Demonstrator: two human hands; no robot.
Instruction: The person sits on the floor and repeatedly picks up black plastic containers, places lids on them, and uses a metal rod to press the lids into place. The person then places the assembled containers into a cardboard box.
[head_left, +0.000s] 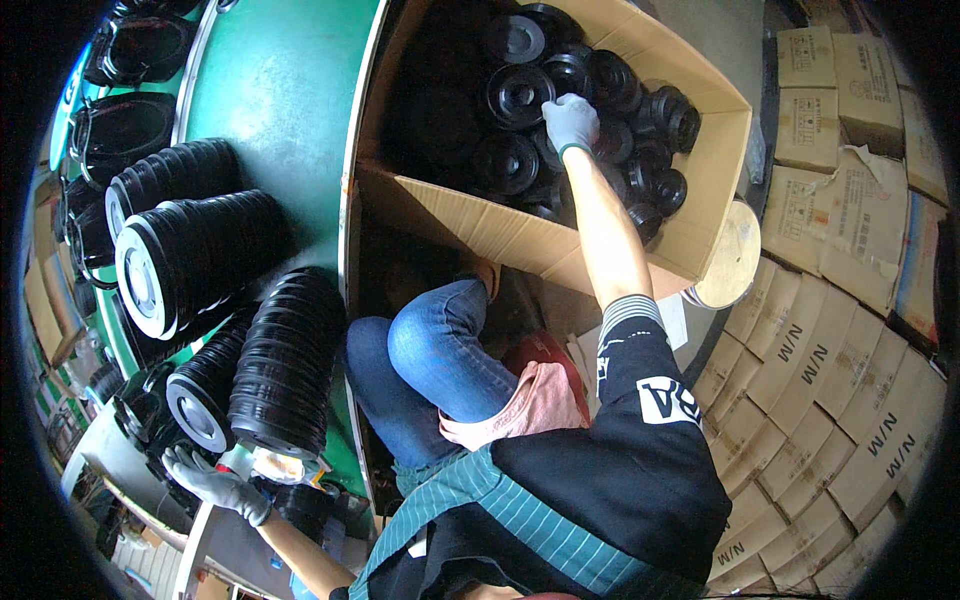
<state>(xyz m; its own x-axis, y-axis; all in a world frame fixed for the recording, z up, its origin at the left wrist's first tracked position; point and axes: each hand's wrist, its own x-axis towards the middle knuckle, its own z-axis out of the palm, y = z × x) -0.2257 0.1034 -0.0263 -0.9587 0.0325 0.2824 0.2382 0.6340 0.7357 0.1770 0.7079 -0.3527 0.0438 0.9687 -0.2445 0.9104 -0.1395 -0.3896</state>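
My right hand (572,122), in a grey glove, reaches into a big open cardboard box (490,222). Its fingers are closed at the rim of a black round lid-like part (520,97), among many similar black parts heaped in the box. Off to the left, my left hand (217,486), also gloved, has its fingers stretched out and holds nothing that I can see. It is beside the near ends of a long stack of black ringed discs (285,365) and a shorter stack with a pale end (205,400).
A green-topped bench (285,75) runs along the left, bearing more stacked black discs (200,245). At its far left edge are black machine-like items (125,130). A round wooden stool top (728,255) stands by the box. Piled cartons (800,370) line the right side.
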